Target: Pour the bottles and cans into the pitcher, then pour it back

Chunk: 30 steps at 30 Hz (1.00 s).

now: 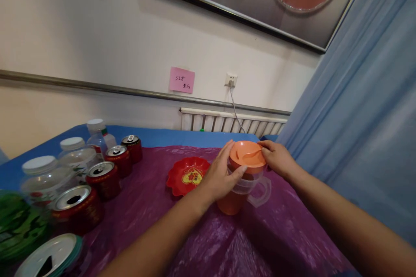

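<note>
Nearest the camera, at lower left: a can with a pale metal top and teal side [53,253], cut off by the view's edge. Just behind it, a green translucent object [21,225], blurred. Farther back, a slanting row of four red metal drink cans [104,179], upright, with three clear white-capped plastic containers [78,158] along its left side.

With left hand [222,173], clasps the left side of a round orange plastic lid [247,154], thumb across the front, fingers together behind. With right hand [276,158], pinches the opposite rim, fingertips closed on it. Holds the lid at the top of a clear plastic pitcher with a side handle [243,187], orange in its lower part; cannot tell whether fully seated. Pitcher upright on a shiny purple plastic sheet [152,220], handle toward the right.

Left of the pitcher, partly behind the left hand, a red scalloped plate with a yellow heart design [185,175]. Under the sheet, a blue-covered worktop [162,137]. Beyond, on the wall, a pink handwritten note [182,80] and a white socket [231,80], plugged in, above a white radiator [211,121]. At right, a hanging blue curtain [357,95].
</note>
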Tool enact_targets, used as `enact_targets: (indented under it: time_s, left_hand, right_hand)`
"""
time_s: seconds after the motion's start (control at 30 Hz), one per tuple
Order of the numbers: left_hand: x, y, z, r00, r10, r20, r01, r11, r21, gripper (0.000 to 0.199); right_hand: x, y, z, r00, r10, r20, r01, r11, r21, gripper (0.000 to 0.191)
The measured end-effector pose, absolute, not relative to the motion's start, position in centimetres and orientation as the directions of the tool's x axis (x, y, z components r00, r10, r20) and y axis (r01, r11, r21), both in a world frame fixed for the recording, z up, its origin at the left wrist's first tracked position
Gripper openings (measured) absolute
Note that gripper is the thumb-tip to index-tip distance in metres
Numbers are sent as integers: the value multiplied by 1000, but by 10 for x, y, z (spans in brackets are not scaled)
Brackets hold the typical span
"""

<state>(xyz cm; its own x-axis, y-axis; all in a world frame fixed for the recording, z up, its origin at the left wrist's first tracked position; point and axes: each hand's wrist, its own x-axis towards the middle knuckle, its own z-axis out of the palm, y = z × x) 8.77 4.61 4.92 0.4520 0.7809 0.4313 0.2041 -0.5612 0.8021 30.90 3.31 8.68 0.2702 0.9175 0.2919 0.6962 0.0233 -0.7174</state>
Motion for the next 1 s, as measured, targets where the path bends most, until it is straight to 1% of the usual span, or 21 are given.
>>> enact_targets:
  time_s: [0.13, 0.3, 0.4, 0.53, 0.67, 0.77, 0.87, 1.0]
  left_hand:
    - [80, 57, 53, 473, 789, 393, 142, -509, 849, 77]
    - [77, 61, 42, 494, 756, 429, 9, -498, 867, 76]
    - [76, 62, 34, 481, 760, 437, -38, -480, 876, 78]
    - [76, 62, 27, 483, 748, 454, -110, -463, 880, 77]
    - [76, 62, 25, 466, 754, 463, -77, -487, 870, 80]
    - [76, 60, 25, 454, 761, 464, -27, -509, 860, 82]
    - [76, 59, 25, 434, 765, 475, -16, -521, 854, 78]
    - [74, 61, 24, 417, 770, 483, -25, -522, 853, 73]
  right_hand:
    - [307, 20, 85, 266, 928, 260, 711, -7, -703, 33]
    - [299, 9, 78, 272, 925, 264, 738, -24, -674, 40]
    - [296, 2, 75, 268, 924, 273, 759, -28, -651, 44]
    - [296, -6, 71, 230, 929, 292, 814, -19, -581, 47]
    - [296, -9, 70, 170, 919, 356, 877, 24, -479, 58]
    - [290, -6, 72, 39, 919, 392, 906, 133, -402, 68]
    - [284, -4, 73, -82, 923, 375, 919, 216, -331, 81]
    - [285, -4, 67, -136, 937, 322, 934, 229, -273, 95]
